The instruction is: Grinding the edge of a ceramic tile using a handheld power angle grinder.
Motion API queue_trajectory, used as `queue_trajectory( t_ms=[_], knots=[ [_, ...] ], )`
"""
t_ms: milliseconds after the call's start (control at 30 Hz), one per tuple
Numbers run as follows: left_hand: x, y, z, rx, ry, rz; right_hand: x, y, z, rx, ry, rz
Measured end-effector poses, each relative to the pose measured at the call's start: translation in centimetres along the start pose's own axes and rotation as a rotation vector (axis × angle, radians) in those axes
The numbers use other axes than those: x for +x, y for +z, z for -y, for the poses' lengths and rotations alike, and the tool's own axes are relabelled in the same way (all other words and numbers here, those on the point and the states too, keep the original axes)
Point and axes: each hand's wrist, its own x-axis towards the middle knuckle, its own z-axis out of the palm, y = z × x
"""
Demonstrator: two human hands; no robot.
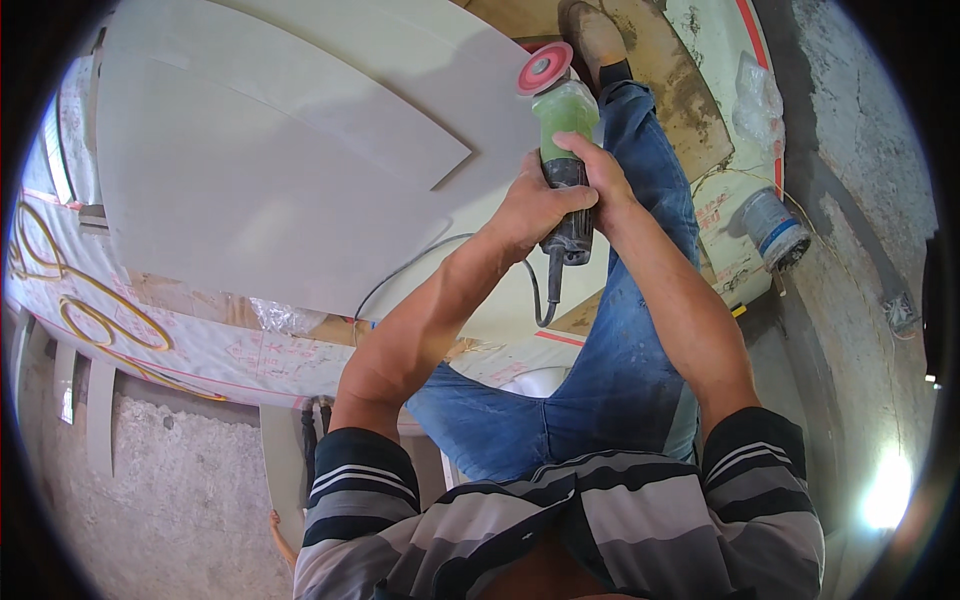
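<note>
An angle grinder with a dusty green head and black body is held out in front of me. Its red disc points up and away, near my shoe. My left hand is wrapped round the black body from the left. From the other side, my right hand grips it, thumb up along the green part. A black cord leaves the rear end and loops left behind my left forearm. Left of the grinder lies a large pale grey slab, with a smaller pointed-cornered panel on top.
Yellow hose coils lie on the printed sheeting at left. A dusty bucket and crumpled clear plastic are at right. Stained brown board lies beyond my leg. Another person's hand touches a panel at lower left.
</note>
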Motion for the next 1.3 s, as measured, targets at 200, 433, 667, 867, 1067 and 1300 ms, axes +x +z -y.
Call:
queue_trajectory(
  t_ms=[200, 433, 667, 867, 1067, 1300],
  knots=[
    [0.4, -0.4, 0.4, -0.014, 0.003, 0.032, 0.5, -0.1, -0.3, 0.037, -0.01, 0.013],
    [0.5, -0.5, 0.2, 0.045, -0.003, 0.009, 0.8, -0.2, -0.4, 0.062, -0.01, 0.018],
    [0.7, -0.5, 0.1, 0.056, 0.007, 0.013, 1.2, -0.3, -0.3, 0.064, -0.008, 0.009],
    [0.7, -0.7, 0.0, 0.06, 0.004, 0.01, 1.5, -0.4, -0.4, 0.07, -0.003, 0.031],
    [0.4, -0.7, -0.2, 0.081, -0.004, 0.01, 1.9, -0.6, -0.8, 0.089, 0.006, 0.04],
    [0.0, -1.1, 0.7, 0.042, 0.02, 0.007, 1.2, -0.2, -1.1, 0.01, 0.034, 0.032]
  ],
)
